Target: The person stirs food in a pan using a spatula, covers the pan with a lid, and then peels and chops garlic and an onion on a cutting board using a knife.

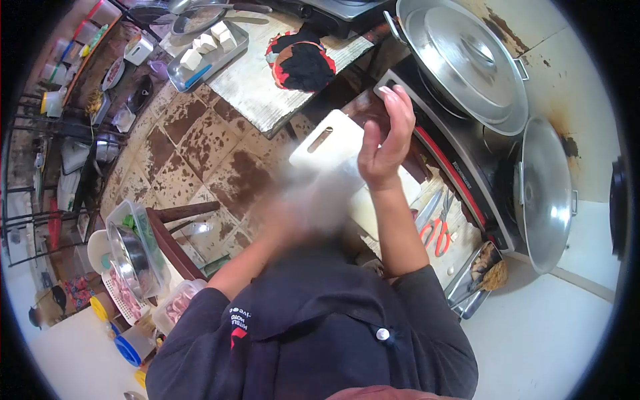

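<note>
Right hand (pixel 389 137) raised, fingers extended together, thumb apart, nothing visible in it; left hand (pixel 301 203) blurred, grip cannot be told. White cutting board (pixel 345 133) lies partly behind both. To its right, orange-handled scissors (pixel 444 228) beside a knife (pixel 427 211); then stove (pixel 460 176), lidded pot (pixel 460 67); farther off, white blocks (pixel 207 44) in a metal tray (pixel 225 59)

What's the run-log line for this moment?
left hand: blurred, grip unclear | right hand: open, raised | nearby: white cutting board, orange-handled scissors
</note>
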A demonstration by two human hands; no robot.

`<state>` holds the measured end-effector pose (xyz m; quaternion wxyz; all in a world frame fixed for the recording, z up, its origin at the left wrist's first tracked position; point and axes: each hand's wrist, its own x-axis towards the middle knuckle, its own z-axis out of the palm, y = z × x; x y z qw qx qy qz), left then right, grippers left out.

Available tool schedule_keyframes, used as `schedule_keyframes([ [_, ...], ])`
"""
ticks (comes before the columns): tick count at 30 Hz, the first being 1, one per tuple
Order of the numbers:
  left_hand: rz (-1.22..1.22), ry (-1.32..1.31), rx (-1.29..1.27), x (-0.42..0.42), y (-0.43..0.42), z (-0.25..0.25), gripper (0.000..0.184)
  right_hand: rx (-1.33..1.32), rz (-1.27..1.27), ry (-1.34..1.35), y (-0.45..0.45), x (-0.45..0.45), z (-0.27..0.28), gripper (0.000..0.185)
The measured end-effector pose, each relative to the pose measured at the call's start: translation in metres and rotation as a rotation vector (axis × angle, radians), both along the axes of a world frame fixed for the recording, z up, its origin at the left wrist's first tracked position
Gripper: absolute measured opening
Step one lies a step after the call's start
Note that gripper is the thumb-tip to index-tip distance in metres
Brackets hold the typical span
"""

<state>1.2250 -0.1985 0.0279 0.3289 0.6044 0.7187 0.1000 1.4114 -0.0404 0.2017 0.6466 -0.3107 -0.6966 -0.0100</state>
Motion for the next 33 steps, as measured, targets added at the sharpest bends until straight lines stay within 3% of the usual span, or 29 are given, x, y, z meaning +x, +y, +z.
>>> schedule_keyframes([
  [1, -0.006, 0.009, -0.012, 0.0, 0.0, 0.003, 0.046, 0.028, -0.086, -0.067, 0.006, -0.002, -0.029, 0.052],
  [2, -0.01, 0.015, -0.023, 0.002, 0.0, 0.006, 0.046, -0.165, -0.215, -0.224, 0.009, -0.005, -0.078, 0.059],
  [4, -0.013, 0.024, 0.005, 0.008, 0.005, 0.009, 0.043, -0.817, -0.253, -0.422, 0.005, 0.003, -0.18, 0.065],
  [6, -0.055, 0.066, 0.084, 0.001, -0.003, 0.006, 0.042, -0.694, -0.272, -0.507, 0.017, -0.007, -0.18, 0.066],
  [7, -0.091, 0.001, 0.118, 0.015, 0.005, 0.058, 0.042, -0.665, -0.292, -0.574, 0.002, 0.001, -0.181, 0.067],
  [10, -0.147, 0.072, 0.102, 0.001, -0.003, 0.003, 0.041, -0.889, -0.022, -0.051, -0.006, 0.02, -0.162, 0.06],
  [11, -0.195, 0.167, 0.087, -0.008, -0.007, -0.035, 0.042, -0.925, -0.082, -0.142, -0.021, 0.036, -0.145, 0.046],
  [13, -0.225, -0.104, 0.105, -0.014, -0.012, -0.034, 0.042, -1.258, -0.221, -0.424, -0.055, 0.07, -0.111, 0.034],
  [15, -0.154, -0.299, 0.102, -0.005, -0.012, -0.021, 0.042, -1.453, -0.303, -0.655, -0.084, 0.103, -0.127, 0.034],
  [17, -0.091, -0.402, 0.057, -0.001, -0.015, -0.033, 0.041, -1.484, -0.24, -0.421, -0.095, 0.104, -0.152, 0.034],
  [19, -0.094, -0.401, 0.069, 0.003, -0.014, -0.037, 0.04, -1.414, -0.162, -0.263, -0.092, 0.095, -0.155, 0.035],
  [23, -0.205, -0.186, 0.134, 0.005, -0.011, -0.03, 0.04, -1.328, -0.328, -0.308, -0.071, 0.094, -0.121, 0.038],
  [25, -0.273, -0.009, 0.127, 0.019, -0.001, 0.025, 0.042, -0.882, -0.326, -0.144, -0.058, 0.09, -0.079, 0.035],
  [26, -0.204, -0.018, 0.057, 0.02, 0.0, 0.021, 0.043, -0.865, -0.288, -0.012, -0.053, 0.079, -0.041, 0.03],
  [28, -0.061, -0.031, -0.083, 0.021, 0.005, 0.009, 0.044, -0.374, -0.252, 0.062, -0.04, 0.062, -0.001, 0.043],
  [30, -0.153, -0.015, 0.104, 0.027, 0.007, 0.04, 0.044, 0.065, -0.155, 0.187, -0.029, 0.045, 0.021, 0.053],
  [33, -0.213, 0.021, 0.125, 0.032, 0.018, 0.067, 0.044, -0.134, -0.307, -0.076, -0.015, 0.032, -0.067, 0.067],
])
